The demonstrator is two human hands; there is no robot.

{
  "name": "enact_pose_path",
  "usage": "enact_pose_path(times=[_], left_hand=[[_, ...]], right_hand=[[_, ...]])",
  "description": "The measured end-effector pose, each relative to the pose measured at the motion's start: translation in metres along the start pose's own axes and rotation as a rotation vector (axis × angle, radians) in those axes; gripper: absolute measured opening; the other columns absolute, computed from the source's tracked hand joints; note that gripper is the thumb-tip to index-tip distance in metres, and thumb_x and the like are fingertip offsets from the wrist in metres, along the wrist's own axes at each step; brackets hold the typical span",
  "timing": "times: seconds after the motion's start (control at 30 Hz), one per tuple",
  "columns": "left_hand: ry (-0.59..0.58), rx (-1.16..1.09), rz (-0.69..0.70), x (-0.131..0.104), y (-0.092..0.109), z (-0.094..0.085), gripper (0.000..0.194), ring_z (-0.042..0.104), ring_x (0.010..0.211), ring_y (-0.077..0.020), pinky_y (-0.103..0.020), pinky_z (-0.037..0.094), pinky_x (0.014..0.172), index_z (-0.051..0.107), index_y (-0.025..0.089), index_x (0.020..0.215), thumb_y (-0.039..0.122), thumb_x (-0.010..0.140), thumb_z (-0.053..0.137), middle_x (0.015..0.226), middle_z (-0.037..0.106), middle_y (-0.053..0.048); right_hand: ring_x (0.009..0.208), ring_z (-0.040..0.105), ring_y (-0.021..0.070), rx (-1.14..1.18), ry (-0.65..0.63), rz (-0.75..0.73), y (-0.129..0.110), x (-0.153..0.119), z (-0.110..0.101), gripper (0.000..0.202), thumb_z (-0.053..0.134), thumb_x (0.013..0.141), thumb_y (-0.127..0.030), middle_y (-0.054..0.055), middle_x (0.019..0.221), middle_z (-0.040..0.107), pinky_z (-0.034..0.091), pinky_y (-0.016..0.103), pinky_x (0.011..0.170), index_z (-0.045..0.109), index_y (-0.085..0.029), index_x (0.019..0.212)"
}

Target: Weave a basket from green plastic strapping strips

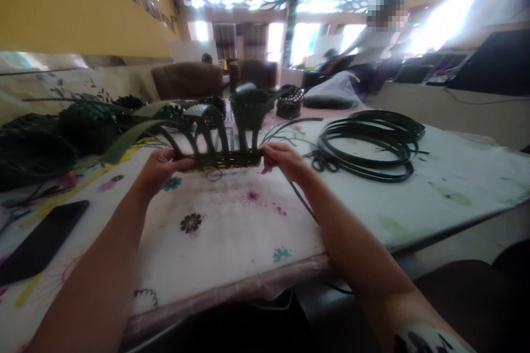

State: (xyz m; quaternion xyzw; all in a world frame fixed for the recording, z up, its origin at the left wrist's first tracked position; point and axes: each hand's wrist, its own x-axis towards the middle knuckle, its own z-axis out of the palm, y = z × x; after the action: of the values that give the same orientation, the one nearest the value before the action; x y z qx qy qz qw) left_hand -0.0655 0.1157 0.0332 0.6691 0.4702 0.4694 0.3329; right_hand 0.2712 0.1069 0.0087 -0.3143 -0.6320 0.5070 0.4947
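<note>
A partly woven basket (226,159) of dark green strips is held just above the flowered tablecloth, its long loose strips bending upward and outward. My left hand (163,170) grips its left end, the thumb lying along the woven edge. At the right end, my right hand (281,159) pinches the weave between thumb and fingers. A thin dark strip (301,198) runs from near my right hand down under the forearm. Black-handled scissors (325,161) lie to the right of my right hand.
Coiled dark green strips (368,149) lie on the right of the table. Dark green bundles (86,127) are heaped at the left, with a black phone (45,237) nearer. Small woven baskets (289,102) and a white plastic bag (333,91) stand behind. A person (372,47) is at the back right.
</note>
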Motion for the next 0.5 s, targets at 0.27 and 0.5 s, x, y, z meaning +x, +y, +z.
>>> enact_pose_path(times=[0.27,0.5], left_hand=[[-0.001,-0.055,-0.005,0.001,0.0,0.001,0.031,0.062,0.061,-0.0136,-0.024,0.051,0.063,0.079,0.018,0.081,0.033,0.055,0.086,0.072,0.073,-0.002],[0.005,-0.067,0.016,0.003,-0.005,0.001,0.026,0.066,0.067,-0.0164,-0.028,0.052,0.069,0.079,0.017,0.08,0.031,0.059,0.084,0.075,0.075,-0.004]], right_hand=[[0.052,0.051,0.0087,-0.047,-0.032,-0.038,-0.003,-0.001,0.005,0.04,0.063,0.083,-0.057,-0.004,0.058,0.051,0.055,0.026,0.058,0.058,-0.018,0.073],[0.068,0.062,0.0123,0.038,0.008,0.032,-0.004,0.0,0.009,0.032,0.079,0.065,-0.039,-0.001,0.073,0.063,0.06,0.033,0.073,0.059,-0.017,0.078]])
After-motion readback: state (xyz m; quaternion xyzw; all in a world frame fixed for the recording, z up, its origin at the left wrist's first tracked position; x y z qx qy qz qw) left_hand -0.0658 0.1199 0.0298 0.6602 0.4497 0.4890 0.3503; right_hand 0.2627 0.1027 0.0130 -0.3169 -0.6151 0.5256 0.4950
